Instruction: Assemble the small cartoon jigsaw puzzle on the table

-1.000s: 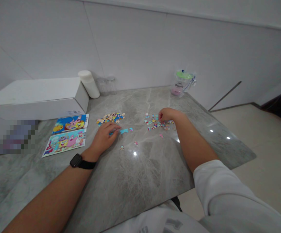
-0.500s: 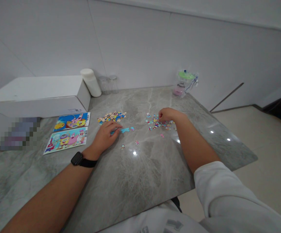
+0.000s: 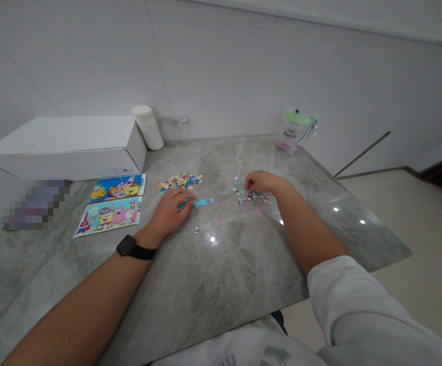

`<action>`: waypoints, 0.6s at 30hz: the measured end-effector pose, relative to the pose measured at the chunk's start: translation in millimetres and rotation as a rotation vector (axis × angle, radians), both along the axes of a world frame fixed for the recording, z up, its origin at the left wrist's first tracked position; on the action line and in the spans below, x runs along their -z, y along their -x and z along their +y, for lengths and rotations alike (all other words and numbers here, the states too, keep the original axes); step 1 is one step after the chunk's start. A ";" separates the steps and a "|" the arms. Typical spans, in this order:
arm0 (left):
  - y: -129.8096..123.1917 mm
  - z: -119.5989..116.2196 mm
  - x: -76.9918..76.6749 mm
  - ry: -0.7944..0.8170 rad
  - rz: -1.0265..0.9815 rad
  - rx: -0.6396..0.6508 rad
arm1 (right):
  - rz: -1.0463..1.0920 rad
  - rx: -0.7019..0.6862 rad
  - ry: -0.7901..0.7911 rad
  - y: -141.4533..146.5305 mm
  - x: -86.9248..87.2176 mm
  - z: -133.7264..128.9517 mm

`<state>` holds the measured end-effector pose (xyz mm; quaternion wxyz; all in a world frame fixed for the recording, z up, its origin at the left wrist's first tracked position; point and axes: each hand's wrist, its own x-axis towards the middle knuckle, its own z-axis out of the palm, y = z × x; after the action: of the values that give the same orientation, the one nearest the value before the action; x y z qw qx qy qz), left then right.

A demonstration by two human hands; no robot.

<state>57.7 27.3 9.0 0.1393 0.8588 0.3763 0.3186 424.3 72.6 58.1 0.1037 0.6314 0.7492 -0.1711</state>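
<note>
My left hand (image 3: 173,209) rests on the table beside a short strip of light-blue jigsaw puzzle pieces (image 3: 201,203). Its fingers are stretched out, and some blue shows between thumb and forefinger. Over a scatter of loose puzzle pieces (image 3: 257,195), my right hand (image 3: 259,181) hangs with fingertips bent down and pressed together; whatever is in them is too small to see. A heap of mixed pieces (image 3: 180,181) lies just beyond my left hand. Single pieces are nearer me, among them a pink one (image 3: 218,223) and a pale one (image 3: 197,229).
Two cartoon picture cards (image 3: 108,216) lie left of my left hand. Behind them stand a white box (image 3: 60,147), a white bottle (image 3: 148,127) and two clear glasses (image 3: 182,131). A bagged cup with a green lid (image 3: 296,131) is at the back right of the grey marbled table (image 3: 221,284).
The whole view has shifted slightly to the right. My right hand has moved a little to the left over the loose pieces; my left hand stays by the blue strip.
</note>
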 end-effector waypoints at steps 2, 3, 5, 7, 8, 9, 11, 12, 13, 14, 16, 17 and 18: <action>0.0 0.3 -0.1 0.003 0.009 -0.003 | 0.022 -0.009 -0.033 -0.2 0.3 0.3; -0.1 0.4 -0.3 0.005 0.013 -0.005 | 0.038 -0.020 -0.057 1.0 0.9 0.3; -0.1 0.2 -1.0 0.008 0.014 -0.006 | 0.061 -0.045 -0.082 5.1 2.9 0.2; -0.2 -0.2 -1.6 0.009 0.009 -0.005 | 0.067 -0.065 -0.061 9.9 5.2 0.1; -0.2 -0.4 -1.7 0.009 0.005 -0.005 | 0.068 -0.077 -0.045 11.8 6.1 0.0; -0.2 -0.6 -1.7 0.010 0.002 -0.006 | 0.069 -0.088 -0.033 13.2 6.6 -0.1; 0.1 -0.7 -1.4 0.014 -0.005 -0.017 | 0.069 -0.107 -0.028 14.0 6.2 -0.7; 0.3 -0.6 -1.2 0.018 -0.005 -0.024 | 0.067 -0.110 -0.033 13.6 5.1 -1.2; 0.5 -0.6 -1.0 0.021 -0.003 -0.029 | 0.064 -0.105 -0.040 12.9 3.6 -1.9; 0.6 -0.5 -0.9 0.023 -0.002 -0.034 | 0.065 -0.095 -0.048 12.0 1.7 -2.7; 0.7 -0.8 -1.1 0.026 -0.005 -0.042 | 0.107 -0.075 -0.066 11.0 -3.1 -4.7; 0.6 -1.1 -1.3 0.027 -0.010 -0.048 | 0.157 -0.069 -0.069 11.4 -5.7 -5.8; 0.4 -1.4 -1.4 0.028 -0.019 -0.054 | 0.224 -0.068 -0.068 12.8 -8.4 -6.8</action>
<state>57.3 25.9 10.5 0.1460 0.8432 0.4025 0.3251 411.6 65.8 66.4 0.0036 0.5857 0.7824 -0.2117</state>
